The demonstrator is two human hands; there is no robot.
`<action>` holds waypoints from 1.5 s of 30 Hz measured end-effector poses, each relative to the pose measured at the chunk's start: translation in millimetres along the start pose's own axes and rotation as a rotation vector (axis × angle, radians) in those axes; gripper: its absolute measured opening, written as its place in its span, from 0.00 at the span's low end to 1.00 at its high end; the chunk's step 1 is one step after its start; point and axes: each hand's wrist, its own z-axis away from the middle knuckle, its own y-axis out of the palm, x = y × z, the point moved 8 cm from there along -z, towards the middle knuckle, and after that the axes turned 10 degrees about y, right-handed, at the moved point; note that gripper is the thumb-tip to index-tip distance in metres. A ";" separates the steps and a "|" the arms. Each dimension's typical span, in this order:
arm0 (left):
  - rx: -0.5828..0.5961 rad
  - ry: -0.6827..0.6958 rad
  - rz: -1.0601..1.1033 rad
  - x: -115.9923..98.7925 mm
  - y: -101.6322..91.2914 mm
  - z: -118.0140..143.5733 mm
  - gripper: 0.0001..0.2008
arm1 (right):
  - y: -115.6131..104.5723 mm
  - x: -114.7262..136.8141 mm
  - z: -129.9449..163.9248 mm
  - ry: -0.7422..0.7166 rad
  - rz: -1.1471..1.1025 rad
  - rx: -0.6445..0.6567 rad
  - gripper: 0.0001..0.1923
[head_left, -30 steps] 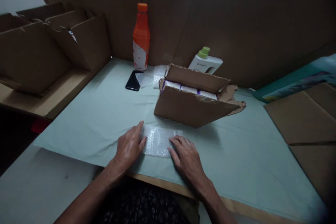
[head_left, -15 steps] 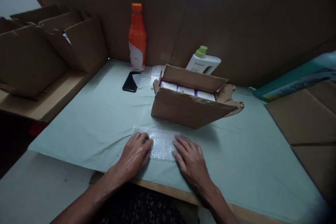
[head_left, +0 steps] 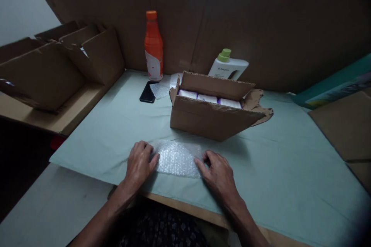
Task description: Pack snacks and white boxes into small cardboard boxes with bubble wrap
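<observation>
A small rectangular sheet of bubble wrap (head_left: pixel 177 159) lies on the pale green cloth between my hands. At its left end, my left hand (head_left: pixel 139 164) has bent fingers and a thumb on the edge. My right hand (head_left: pixel 218 173) is at the opposite end, thumb over the edge and fingers curled; their tips are partly hidden. Just beyond the wrap stands an uncovered cardboard box (head_left: pixel 208 117), its flaps up at the right. White packs (head_left: pixel 207 98) with purple edges sit in a row inside it.
Behind the box are an orange bottle (head_left: pixel 154 46) and a white jug (head_left: pixel 223 67) with a green cap. A black phone (head_left: pixel 147 93) lies partly under more bubble wrap (head_left: pixel 160 88). Cardboard boxes (head_left: pixel 37 73) stand at left; a teal package (head_left: pixel 333 81) leans at right.
Both hands have shifted outward to the ends of the bubble wrap, uncovering more of it. The view has turned slightly left. The box stands in the same place.
</observation>
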 end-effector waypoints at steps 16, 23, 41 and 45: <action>-0.329 0.404 0.353 -50.6 -42.2 21.1 0.33 | -62.3 37.5 31.7 -0.330 -0.233 0.040 0.15; -0.706 0.630 0.099 -84.7 -166.7 -80.3 0.13 | -190.1 66.2 -40.9 -0.435 -0.185 -0.446 0.14; 0.651 0.598 -0.122 -108.4 -74.9 -241.6 0.20 | -134.7 37.9 -164.6 -0.117 0.457 0.554 0.10; 0.283 0.593 -0.146 -101.1 -122.8 -236.6 0.18 | -166.7 34.6 -162.7 -0.110 0.428 0.360 0.14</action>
